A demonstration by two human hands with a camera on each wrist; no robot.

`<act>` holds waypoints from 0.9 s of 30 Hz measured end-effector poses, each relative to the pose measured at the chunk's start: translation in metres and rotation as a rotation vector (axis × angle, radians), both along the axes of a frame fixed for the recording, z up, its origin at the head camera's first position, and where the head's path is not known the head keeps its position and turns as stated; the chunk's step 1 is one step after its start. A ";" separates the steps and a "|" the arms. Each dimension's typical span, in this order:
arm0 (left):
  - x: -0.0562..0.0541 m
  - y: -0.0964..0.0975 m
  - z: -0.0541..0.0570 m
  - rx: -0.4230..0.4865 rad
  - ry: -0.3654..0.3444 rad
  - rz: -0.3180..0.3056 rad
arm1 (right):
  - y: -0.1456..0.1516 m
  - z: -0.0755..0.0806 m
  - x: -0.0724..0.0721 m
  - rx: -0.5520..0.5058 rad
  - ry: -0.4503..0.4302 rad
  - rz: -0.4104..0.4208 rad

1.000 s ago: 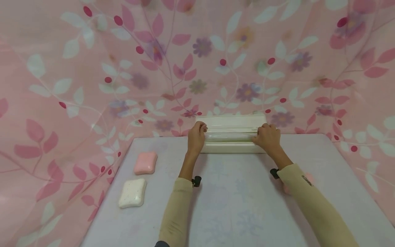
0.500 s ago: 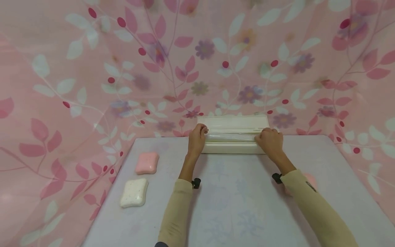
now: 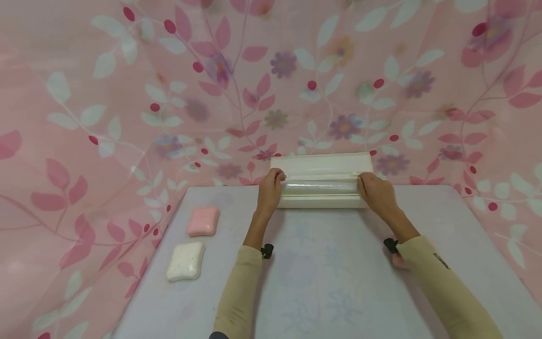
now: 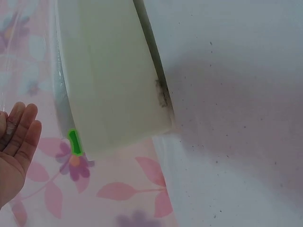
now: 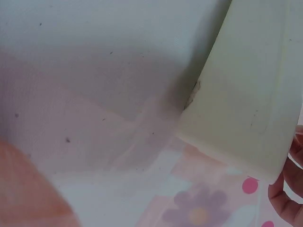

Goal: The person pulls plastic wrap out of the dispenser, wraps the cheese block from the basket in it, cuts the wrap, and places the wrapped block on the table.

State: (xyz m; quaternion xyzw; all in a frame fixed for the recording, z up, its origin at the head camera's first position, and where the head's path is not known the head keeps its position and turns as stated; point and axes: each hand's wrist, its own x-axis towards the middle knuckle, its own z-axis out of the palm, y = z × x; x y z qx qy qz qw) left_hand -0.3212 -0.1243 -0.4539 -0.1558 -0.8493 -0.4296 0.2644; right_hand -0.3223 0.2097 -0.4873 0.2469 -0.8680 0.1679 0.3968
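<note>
A white cling film box (image 3: 322,202) stands at the far edge of the table with its lid (image 3: 322,163) raised. Inside lies a clear roll of cling film (image 3: 319,188); its green core end (image 4: 75,143) shows in the left wrist view. My left hand (image 3: 269,190) is at the box's left end, thumb and fingertips pinching the film's edge. At the other end my right hand (image 3: 378,192) pinches the film near the lid's lower corner. In the right wrist view its curled fingers (image 5: 284,201) show behind the box corner. The film between the hands is see-through.
On the table's left lie a pink soap bar (image 3: 203,221) and a white speckled soap bar (image 3: 185,262). Another pink piece (image 3: 400,262) is partly hidden under the right sleeve. A flowered pink curtain (image 3: 275,94) rises right behind the box.
My right hand has moved a little to the right, and the raised lid's right end has tipped upward. The film between the hands shifted from slanting to nearly level. My left hand stayed in place.
</note>
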 end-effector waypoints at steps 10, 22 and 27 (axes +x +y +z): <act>0.004 0.007 0.005 0.002 -0.015 -0.010 | 0.021 0.007 0.000 -0.028 -0.351 0.098; -0.005 0.011 0.003 0.117 -0.010 -0.035 | 0.022 0.010 -0.001 0.099 -0.563 0.177; -0.011 0.014 0.004 0.092 -0.012 -0.020 | 0.015 0.003 -0.004 0.034 -0.526 0.114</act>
